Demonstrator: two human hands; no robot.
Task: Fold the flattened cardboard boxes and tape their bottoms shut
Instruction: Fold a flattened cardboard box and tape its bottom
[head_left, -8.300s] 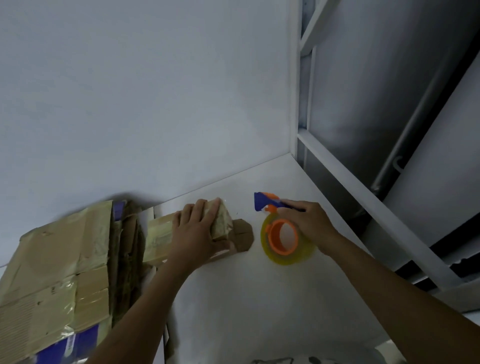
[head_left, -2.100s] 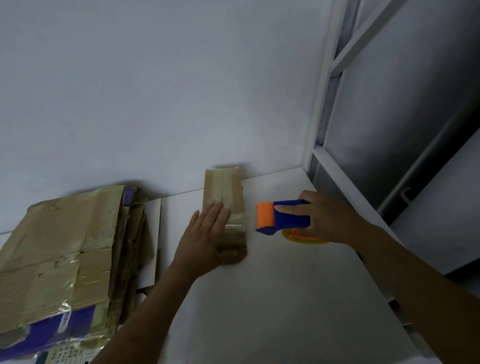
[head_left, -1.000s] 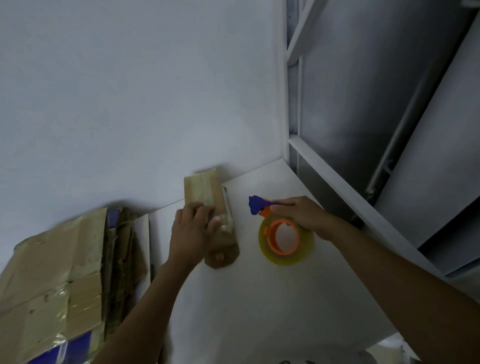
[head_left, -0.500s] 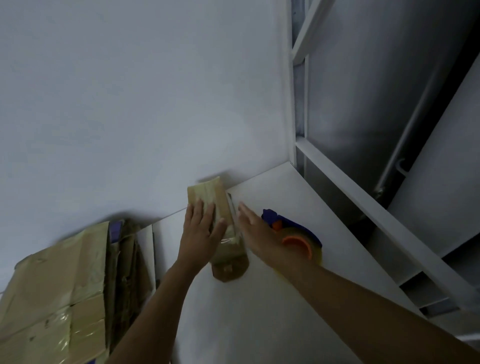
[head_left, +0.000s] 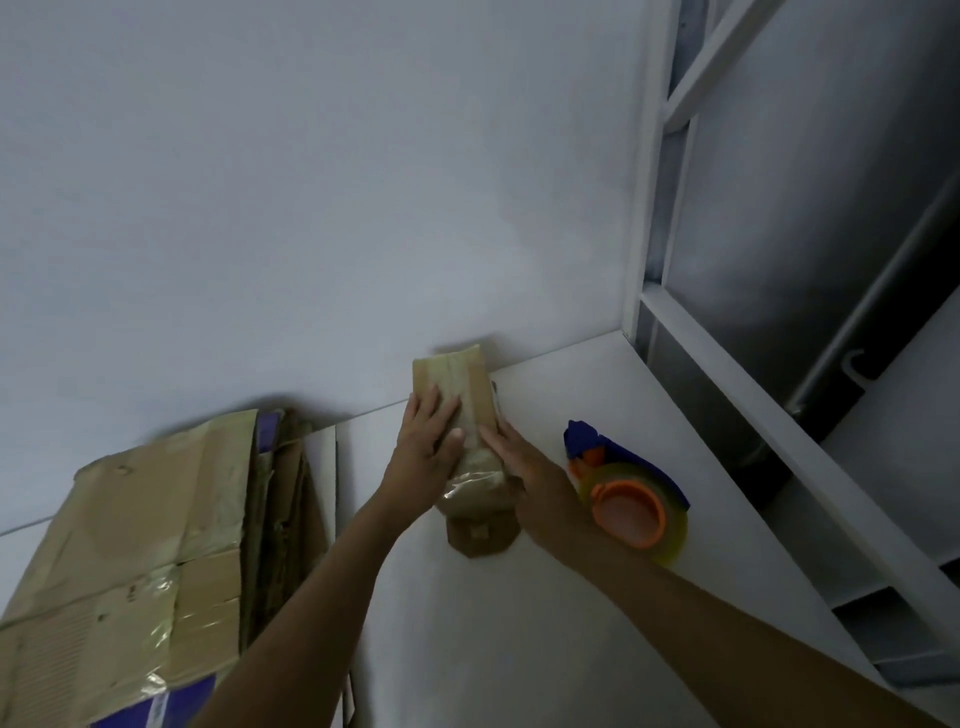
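1. Right, the small narrow brown cardboard box (head_left: 460, 387) lay lengthwise on the white tabletop (head_left: 519, 634). Its far end was at the white wall (head_left: 311, 208); could not tell whether they touched.
2. The box was folded up and closed on every side in view. A strip of glossy clear tape (head_left: 470, 467) ran along its top face. The inside was hidden, so contents could not be told.
3. A brown flap with cut corners (head_left: 483, 538) stuck out flat on the tabletop from the box's near end.
4. The left hand (head_left: 428, 441) lay palm-down on the box top, fingers straight and together, pointing at the wall. Its thumb was spread across the taped strip. It pressed and gripped nothing.
5. The right hand (head_left: 524, 467) was flat against the box's right edge, fingers straight, nothing held.
6. A blue-and-orange plastic tape dispenser (head_left: 618, 467) lay on the tabletop just right of the right hand, no fingers on it. It carried a roll of yellowish clear tape (head_left: 670, 540) on an orange hub.
7. A stack of flattened brown cardboard boxes (head_left: 130, 545) lay at the left, well apart from the small box. The top sheet bore old tape and blue print.
8. A white metal frame (head_left: 727, 395) stood beyond the tabletop's right edge.
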